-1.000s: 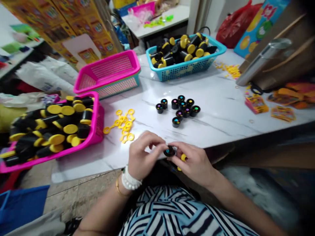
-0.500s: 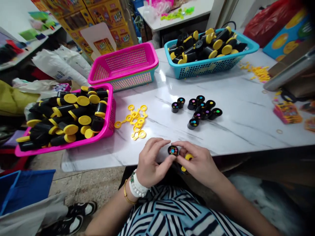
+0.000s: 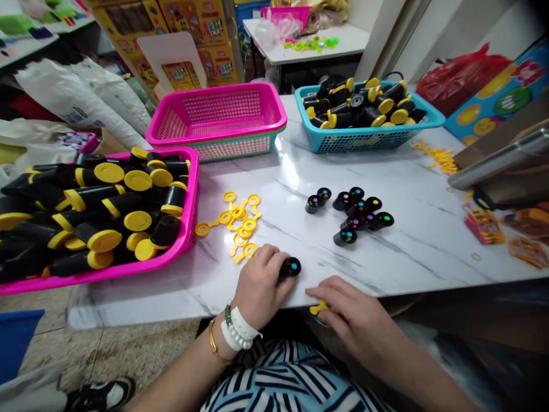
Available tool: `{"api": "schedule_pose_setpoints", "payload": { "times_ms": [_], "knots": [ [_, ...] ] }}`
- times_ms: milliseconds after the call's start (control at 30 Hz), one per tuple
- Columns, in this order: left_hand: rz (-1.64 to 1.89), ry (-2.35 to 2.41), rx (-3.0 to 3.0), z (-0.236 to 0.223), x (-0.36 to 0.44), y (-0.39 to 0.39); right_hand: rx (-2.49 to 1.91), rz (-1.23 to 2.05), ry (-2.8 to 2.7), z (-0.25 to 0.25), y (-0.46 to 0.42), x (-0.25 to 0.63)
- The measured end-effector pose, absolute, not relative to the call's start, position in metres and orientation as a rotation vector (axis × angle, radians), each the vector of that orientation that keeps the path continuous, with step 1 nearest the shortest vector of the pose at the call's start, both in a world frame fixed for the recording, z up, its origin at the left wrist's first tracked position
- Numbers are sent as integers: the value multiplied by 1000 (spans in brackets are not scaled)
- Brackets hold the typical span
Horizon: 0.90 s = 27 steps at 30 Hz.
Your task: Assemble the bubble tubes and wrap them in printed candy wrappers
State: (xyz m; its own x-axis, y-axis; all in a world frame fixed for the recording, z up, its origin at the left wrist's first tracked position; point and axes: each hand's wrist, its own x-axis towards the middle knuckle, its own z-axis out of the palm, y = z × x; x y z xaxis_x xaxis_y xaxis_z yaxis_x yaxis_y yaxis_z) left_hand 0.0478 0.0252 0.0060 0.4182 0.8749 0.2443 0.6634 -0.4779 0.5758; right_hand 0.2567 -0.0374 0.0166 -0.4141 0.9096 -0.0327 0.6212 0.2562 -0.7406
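Note:
My left hand [image 3: 260, 284] is closed around a small black canister [image 3: 294, 266] just above the table's front edge. A blue dot shows inside its round open end. To the right, my right hand [image 3: 352, 313] holds a yellow plastic piece [image 3: 318, 308] between thumb and fingers at the edge; part of the piece is hidden. Beyond my left hand lies a loose pile of yellow ring-shaped pieces with tabs [image 3: 246, 227]. Several black canisters [image 3: 363, 216] stand grouped farther right, coloured dots showing in their tops, and two more [image 3: 318, 200] stand beside them.
At left, a pink basket [image 3: 194, 200] is heaped with black canisters with yellow lids; a blue basket [image 3: 369, 141] at the back holds more. Stacked baskets [image 3: 281, 109] stand between them. Small yellow pieces [image 3: 441, 159] lie at right on the white table [image 3: 274, 183].
My hands have moved apart. The canister both hands were at is now in my left hand alone, while my right hand has drawn away with the yellow piece. The view has shifted slightly.

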Motion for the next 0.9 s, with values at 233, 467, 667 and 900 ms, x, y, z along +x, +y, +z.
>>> {"api": "schedule_pose_setpoints", "payload": {
  "times_ms": [233, 467, 667, 900],
  "knots": [
    [843, 1243, 2160, 4, 41, 24, -1373, 586, -2229, 14, -42, 252],
    [1027, 1186, 2254, -8, 33, 29, -1489, 647, -1855, 25, -22, 241],
    [1026, 1134, 2314, -12, 32, 31, -1372, 414, -2044, 20, -15, 221],
    [1001, 1133, 2254, -11, 35, 29, -1766, 191, -1791, 77, 27, 309]
  ]
}}
